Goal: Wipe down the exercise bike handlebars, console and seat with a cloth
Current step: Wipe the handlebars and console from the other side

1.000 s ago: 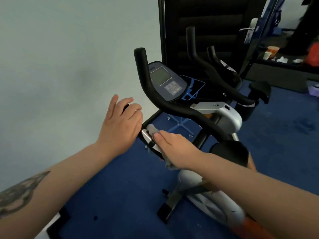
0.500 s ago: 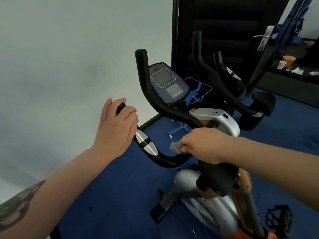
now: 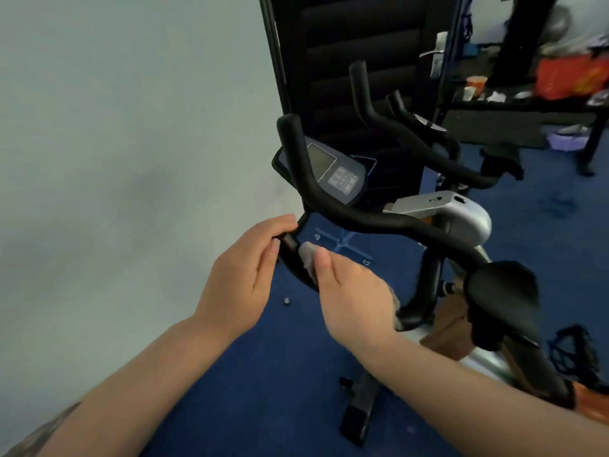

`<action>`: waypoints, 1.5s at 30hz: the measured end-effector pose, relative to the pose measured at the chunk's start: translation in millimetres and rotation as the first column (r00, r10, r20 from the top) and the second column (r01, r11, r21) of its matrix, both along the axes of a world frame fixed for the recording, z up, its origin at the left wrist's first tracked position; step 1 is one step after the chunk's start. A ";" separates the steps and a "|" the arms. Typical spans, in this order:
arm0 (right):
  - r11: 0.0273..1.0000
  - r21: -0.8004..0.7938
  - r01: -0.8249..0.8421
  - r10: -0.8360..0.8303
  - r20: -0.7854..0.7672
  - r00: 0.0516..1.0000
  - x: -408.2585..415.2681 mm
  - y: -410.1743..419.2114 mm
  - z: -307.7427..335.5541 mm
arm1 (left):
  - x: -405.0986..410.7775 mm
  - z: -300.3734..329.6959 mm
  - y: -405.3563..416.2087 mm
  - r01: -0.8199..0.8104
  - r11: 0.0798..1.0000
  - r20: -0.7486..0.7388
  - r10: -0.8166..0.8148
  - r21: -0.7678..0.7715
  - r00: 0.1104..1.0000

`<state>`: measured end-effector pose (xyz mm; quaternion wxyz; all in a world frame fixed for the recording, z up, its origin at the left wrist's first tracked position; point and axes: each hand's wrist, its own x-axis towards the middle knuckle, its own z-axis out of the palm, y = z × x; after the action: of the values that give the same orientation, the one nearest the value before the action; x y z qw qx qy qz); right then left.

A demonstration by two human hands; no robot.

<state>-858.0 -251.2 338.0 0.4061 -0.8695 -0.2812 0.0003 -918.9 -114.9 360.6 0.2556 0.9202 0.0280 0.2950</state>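
Pale wall [image 3: 115, 127], blue carpet [image 3: 280, 374], perhaps a dark door [image 3: 356, 61].

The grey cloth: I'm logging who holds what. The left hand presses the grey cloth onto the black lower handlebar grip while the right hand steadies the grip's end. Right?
Not quite: the hands are swapped. The head view shows the right hand pressing the grey cloth onto the black lower handlebar grip, while the left hand steadies the grip's end.

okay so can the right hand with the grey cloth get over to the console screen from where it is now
Probably yes. The right hand presses the grey cloth on the lower black handlebar grip, and the dark console with its grey screen sits just above. Only the upright black handlebar horn crosses in front; reaching around it looks easy.
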 end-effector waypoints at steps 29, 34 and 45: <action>0.297 0.316 0.901 -0.237 -0.890 0.389 50.2 -47.0 -62.0 | 40.7 -39.3 -19.6 -0.037 0.904 0.259 -0.083 0.426 0.962; 0.148 0.327 0.933 0.057 -0.945 0.322 47.7 -49.3 -55.2 | 41.6 -38.2 -21.9 -0.063 0.898 0.267 -0.062 0.435 0.962; 0.242 0.320 0.916 0.352 -0.909 0.224 41.4 -59.8 -53.8 | 43.3 -39.0 -23.1 -0.098 0.883 0.266 -0.031 0.458 0.963</action>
<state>-816.6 -311.0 284.2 0.8679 -0.3213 0.3002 0.2312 -875.6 -137.9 321.5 0.0226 0.9060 -0.0622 0.4181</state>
